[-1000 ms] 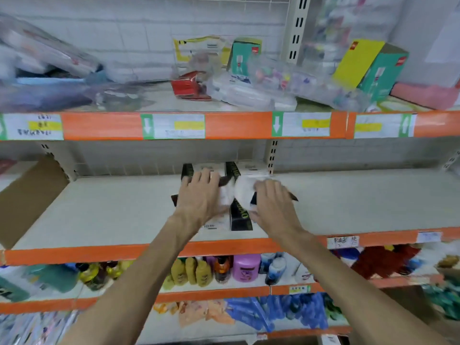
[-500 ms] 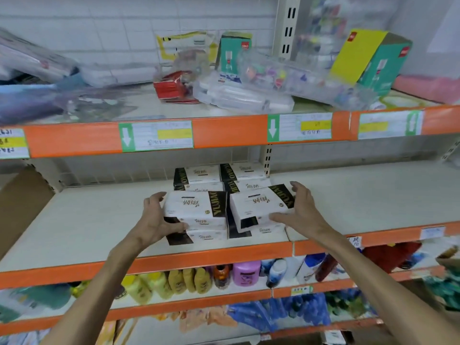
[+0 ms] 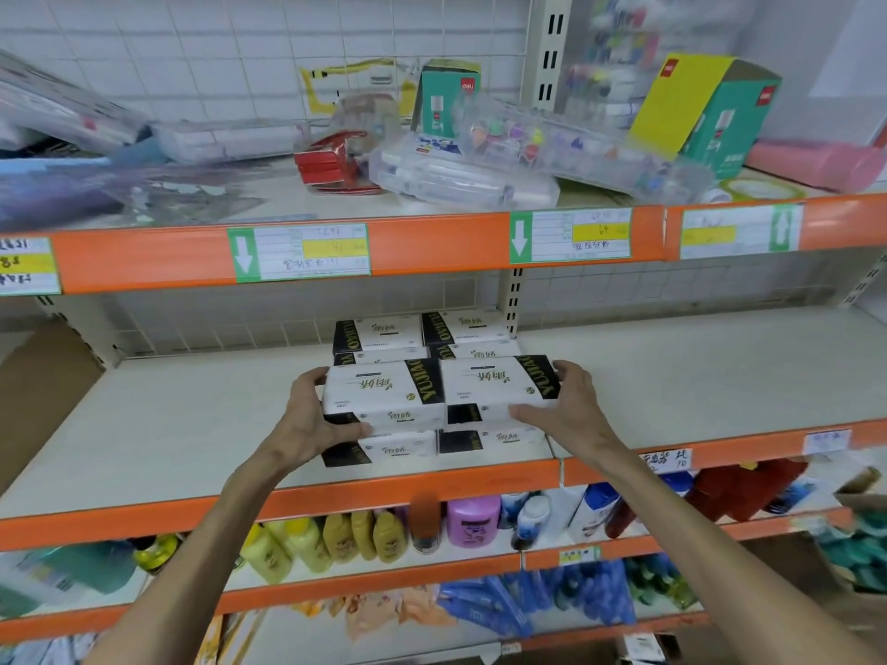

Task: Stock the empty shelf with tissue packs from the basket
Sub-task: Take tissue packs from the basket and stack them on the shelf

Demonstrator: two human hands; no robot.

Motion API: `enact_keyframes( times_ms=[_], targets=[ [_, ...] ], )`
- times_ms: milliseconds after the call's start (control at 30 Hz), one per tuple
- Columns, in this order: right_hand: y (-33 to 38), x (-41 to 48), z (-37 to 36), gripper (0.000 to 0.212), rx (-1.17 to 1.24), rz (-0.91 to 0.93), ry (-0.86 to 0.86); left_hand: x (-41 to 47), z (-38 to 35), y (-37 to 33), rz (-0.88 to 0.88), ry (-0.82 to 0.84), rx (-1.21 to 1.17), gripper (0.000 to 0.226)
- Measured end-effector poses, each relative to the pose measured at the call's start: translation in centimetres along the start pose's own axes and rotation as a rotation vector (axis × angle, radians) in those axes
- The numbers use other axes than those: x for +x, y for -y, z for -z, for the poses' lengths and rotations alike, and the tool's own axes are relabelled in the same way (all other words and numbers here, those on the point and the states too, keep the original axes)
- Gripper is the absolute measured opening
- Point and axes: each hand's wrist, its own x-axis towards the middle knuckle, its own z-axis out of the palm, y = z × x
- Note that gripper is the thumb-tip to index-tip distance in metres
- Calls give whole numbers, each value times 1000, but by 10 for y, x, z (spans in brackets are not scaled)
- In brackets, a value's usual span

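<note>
Both hands slid outward since earlier frame, off pack tops onto sides. Left hand [image 3: 307, 419] fingers clamp left pack [image 3: 384, 393]; right hand [image 3: 571, 405] fingers clamp right pack [image 3: 494, 386]. Packs touching, stacked at shelf [image 3: 168, 424] front.

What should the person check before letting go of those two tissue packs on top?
1. Left hand grips the left top pack: ok.
2. Right hand grips the right top pack: ok.
3. Both top packs sit side by side, touching: ok.
4. Top packs lined up with the bottom packs: ok, roughly.
5. Top packs resting fully, not hovering: cannot tell.
6. Shelf has room for more beside the stack: ok.
</note>
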Motion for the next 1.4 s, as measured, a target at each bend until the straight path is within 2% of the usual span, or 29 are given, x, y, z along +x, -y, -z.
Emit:
enact_keyframes(
  times_ms=[200,367,433,533,600,667,733,767,833,867,933,1000,1067,1133,1300,1333,1400],
  targets=[
    [2,4,0,92,52,-40,-13,-4,0,-7,7,-18,-18,109],
    [1,15,5,76,146,-103,45,-11,-2,-13,-13,60,57,97],
    [4,22,5,72,154,-206,26,-11,-1,-15,9,-13,98,96],
    [20,23,-8,68,177,-404,-202,-11,-1,-12,46,-219,155,103],
    [36,19,-22,72,209,-483,-289,-19,-12,-18,91,-310,241,106],
    [49,18,-38,70,254,-462,-271,-28,-29,-23,45,-380,324,97],
    [55,23,-45,66,302,-387,-247,-31,-39,-25,-67,-323,384,73],
    [57,26,-44,64,322,-359,-232,-33,-41,-29,-35,-236,355,75],
    [60,30,-34,59,255,-303,-192,-31,-40,-31,64,76,194,94],
    [61,30,-29,56,152,-263,-191,-31,-35,-33,64,82,217,92],
    [62,25,-26,55,-63,-160,-212,-28,-26,-44,29,-35,336,86],
    [66,13,-33,77,-215,-125,-140,-17,-19,-52,-57,-56,513,97],
    [66,5,-43,92,-333,-129,-38,-2,-15,-57,-115,104,488,107],
    [65,4,-46,89,-325,-163,1,10,-17,-60,-152,252,422,100],
    [55,12,-26,84,-396,-142,126,40,-23,-60,-36,221,510,88],
    [51,14,-19,82,-361,-140,150,40,-23,-58,10,187,552,86],
    [42,18,-5,76,-281,-124,158,32,-23,-55,134,8,614,84]
  ],
)
